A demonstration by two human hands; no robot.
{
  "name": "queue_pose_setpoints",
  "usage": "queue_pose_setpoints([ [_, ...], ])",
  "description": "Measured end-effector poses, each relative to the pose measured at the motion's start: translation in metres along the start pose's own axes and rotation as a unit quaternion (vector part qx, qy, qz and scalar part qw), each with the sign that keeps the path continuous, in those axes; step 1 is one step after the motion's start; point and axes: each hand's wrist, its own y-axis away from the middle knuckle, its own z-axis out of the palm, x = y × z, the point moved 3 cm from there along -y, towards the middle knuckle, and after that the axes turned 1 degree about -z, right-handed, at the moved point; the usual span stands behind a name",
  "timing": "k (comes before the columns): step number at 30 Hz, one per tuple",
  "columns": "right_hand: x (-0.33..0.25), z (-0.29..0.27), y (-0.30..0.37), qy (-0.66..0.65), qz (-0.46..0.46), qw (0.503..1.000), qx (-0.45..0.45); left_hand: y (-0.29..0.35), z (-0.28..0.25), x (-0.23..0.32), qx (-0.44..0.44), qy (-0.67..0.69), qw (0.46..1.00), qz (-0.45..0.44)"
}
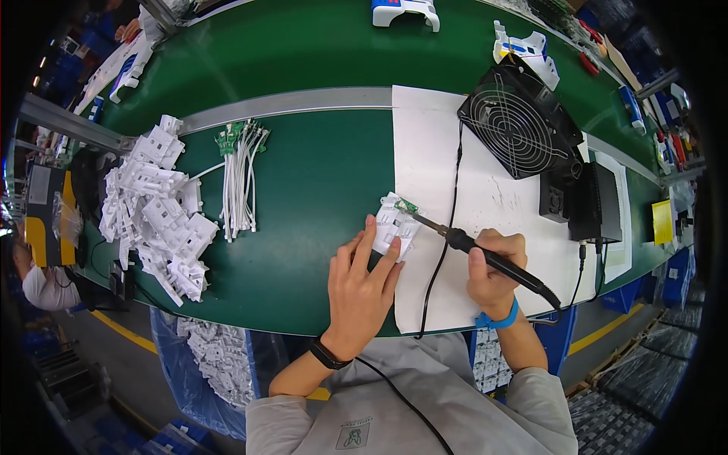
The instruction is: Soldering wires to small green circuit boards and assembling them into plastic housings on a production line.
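My left hand (360,284) holds a white plastic housing (393,224) against the bench, its fingers spread over and along the part. A small green circuit board (407,205) sits at the housing's far end. My right hand (497,273) is closed around the black handle of a soldering iron (485,256). The iron points to the left, and its metal tip is at or just beside the green board; whether they touch I cannot tell. Under my left fingers part of the housing is hidden.
On the left lie a heap of white plastic housings (163,205) and a bundle of white cables (241,182) with green boards. A black fan (512,125) and a black box (595,201) stand at right on white paper (425,152). A black cord (442,269) crosses the paper. Below left is a lined bin (178,356).
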Motion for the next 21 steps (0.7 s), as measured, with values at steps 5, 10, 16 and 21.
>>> queue_pose_setpoints([
  [5, 0.0031, 0.0007, -0.0006, -0.037, 0.003, 0.999, 0.014, 0.0000, 0.0021, -0.0018, -0.004, 0.003, 1.000, -0.003],
  [10, 0.0028, -0.0004, -0.0005, -0.006, 0.002, 1.000, -0.003, 0.0007, 0.0016, -0.0019, -0.001, 0.003, 1.000, -0.005],
  [16, 0.0010, -0.0010, -0.0012, 0.024, -0.004, 1.000, -0.007, 0.0002, 0.0014, -0.0024, 0.000, 0.008, 1.000, -0.002],
  [21, -0.0016, 0.0004, -0.0022, 0.040, -0.010, 0.999, -0.006, 0.0000, 0.0011, -0.0024, -0.001, 0.007, 1.000, -0.001],
])
